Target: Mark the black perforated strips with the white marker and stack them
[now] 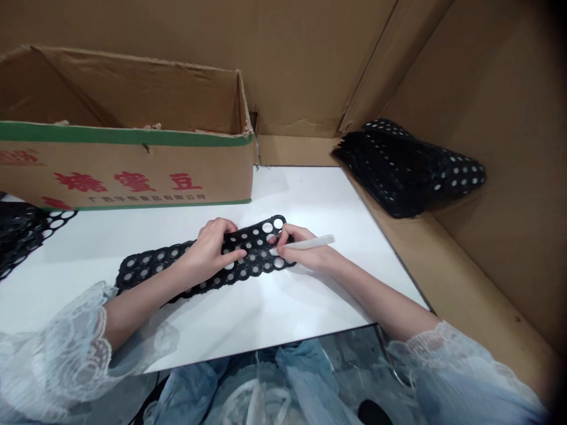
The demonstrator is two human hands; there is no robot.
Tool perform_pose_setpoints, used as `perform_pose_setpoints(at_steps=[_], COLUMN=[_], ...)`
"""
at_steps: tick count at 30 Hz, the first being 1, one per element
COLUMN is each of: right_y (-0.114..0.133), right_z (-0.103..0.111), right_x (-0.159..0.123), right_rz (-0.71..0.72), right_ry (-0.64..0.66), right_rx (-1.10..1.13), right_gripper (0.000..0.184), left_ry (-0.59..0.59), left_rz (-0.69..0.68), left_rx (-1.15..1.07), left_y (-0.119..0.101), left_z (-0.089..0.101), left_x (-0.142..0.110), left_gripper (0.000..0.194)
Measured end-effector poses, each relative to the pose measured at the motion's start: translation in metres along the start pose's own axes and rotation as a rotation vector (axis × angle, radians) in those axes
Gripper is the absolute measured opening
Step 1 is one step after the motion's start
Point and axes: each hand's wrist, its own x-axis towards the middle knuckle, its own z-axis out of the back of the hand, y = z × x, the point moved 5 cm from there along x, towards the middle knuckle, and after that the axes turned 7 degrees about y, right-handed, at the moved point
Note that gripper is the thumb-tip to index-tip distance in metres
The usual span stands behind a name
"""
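A black strip (150, 264) with rows of round holes lies slantwise on the white table. My left hand (212, 248) grips it near the middle, thumb on top and fingers curled at the far edge. Closed around a slim white pen-shaped tool (314, 242), my right hand (299, 245) rests at the strip's right end. The tool's tip points left onto the strip among the holes, and its exact kind cannot be made out. Larger, clear white holes show at that right end, while most other holes look greyish.
A cardboard box (168, 171) with red lettering and a green rim stands at the back left. More black perforated material (26, 236) lies at the left edge. A pile of black perforated strips (407, 168) sits at the right, against the cardboard walls (310, 65). The white table (310, 313) ends near my lap.
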Motion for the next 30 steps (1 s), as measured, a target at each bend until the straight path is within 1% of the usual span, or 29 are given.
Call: perform_pose_setpoints(at_steps=[2, 3, 6, 12, 14, 15, 17, 20, 23, 26, 28, 30], right_y=[0.002, 0.002, 0.003, -0.001, -0.003, -0.005, -0.006, -0.004, -0.003, -0.004, -0.003, -0.001], right_z=[0.0, 0.0, -0.002, -0.006, -0.006, -0.006, -0.003, -0.004, -0.009, -0.013, -0.015, -0.016], right_x=[0.0, -0.001, -0.002, -0.001, 0.0, 0.001, 0.001, 0.001, -0.001, -0.003, -0.004, -0.005], right_rz=[-0.051, -0.086, -0.159, -0.132, -0.124, -0.12, -0.096, -0.006, 0.076, 0.106, 0.11, 0.117], right_ry=[0.01, 0.016, 0.036, 0.107, 0.121, 0.114, 0.077, 0.062, 0.081, 0.08, 0.096, 0.11], right_rx=[0.076, 0.116, 0.212, 0.351, 0.398, 0.393, 0.315, 0.18, 0.104, 0.057, 0.06, 0.05], right_gripper=[0.011, 0.012, 0.015, 0.02, 0.023, 0.023, 0.022, 0.02, 0.017, 0.017, 0.017, 0.017], left_ry=[0.031, 0.054, 0.124, 0.205, 0.212, 0.207, 0.194, 0.21, 0.216, 0.185, 0.183, 0.193], left_rz=[0.082, 0.097, 0.053, 0.029, 0.015, 0.009, 0.009, 0.032, 0.028, -0.016, -0.038, -0.021], left_rx=[-0.008, -0.01, -0.03, -0.097, -0.134, -0.149, -0.169, -0.171, -0.112, -0.025, 0.012, 0.041], left_y=[0.001, 0.001, -0.005, -0.01, -0.011, -0.012, -0.013, -0.014, -0.017, -0.023, -0.026, -0.027], left_z=[0.002, 0.002, 0.003, 0.004, 0.004, 0.005, 0.007, 0.008, 0.008, 0.008, 0.006, 0.004], left_x=[0.0, 0.001, 0.003, 0.002, 0.001, 0.0, -0.001, -0.002, -0.002, -0.001, -0.001, -0.001], left_gripper=[0.036, 0.035, 0.032, 0.033, 0.033, 0.033, 0.032, 0.029, 0.024, 0.021, 0.024, 0.029])
